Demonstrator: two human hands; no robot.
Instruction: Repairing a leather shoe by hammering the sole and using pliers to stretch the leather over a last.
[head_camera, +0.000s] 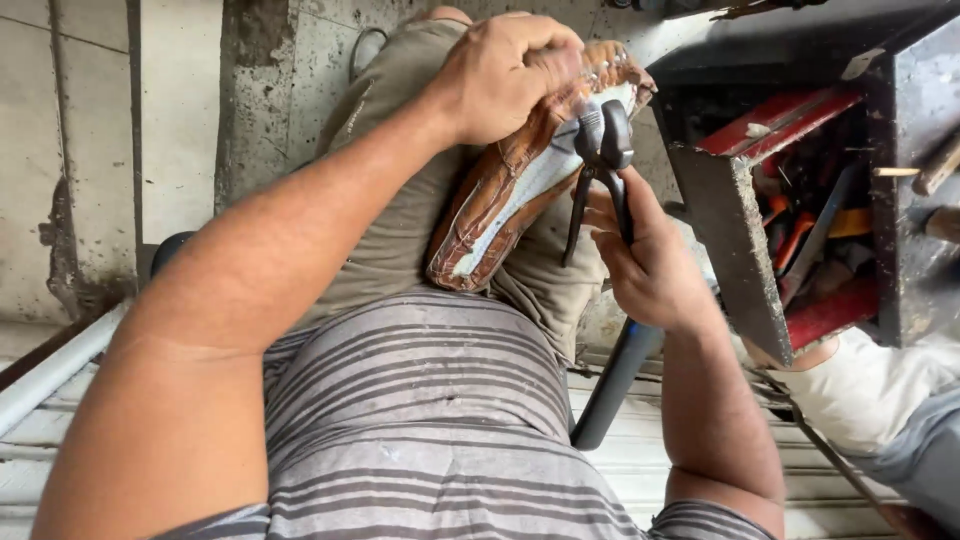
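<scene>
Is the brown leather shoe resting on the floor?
No, the brown leather shoe lies sole-up on the person's lap, pressed by the left hand.

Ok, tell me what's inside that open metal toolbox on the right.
Inside the metal toolbox lie red trays and a jumble of orange-handled tools with a yellow piece. Its walls and the shadow cover whatever lies deeper.

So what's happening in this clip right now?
A seated person works on a brown leather shoe resting upside down on their lap. The left hand grips the shoe near its toe end, while the right hand holds dark pincers whose head is at the shoe's pale underside. An open toolbox full of tools sits just to the right.
</scene>
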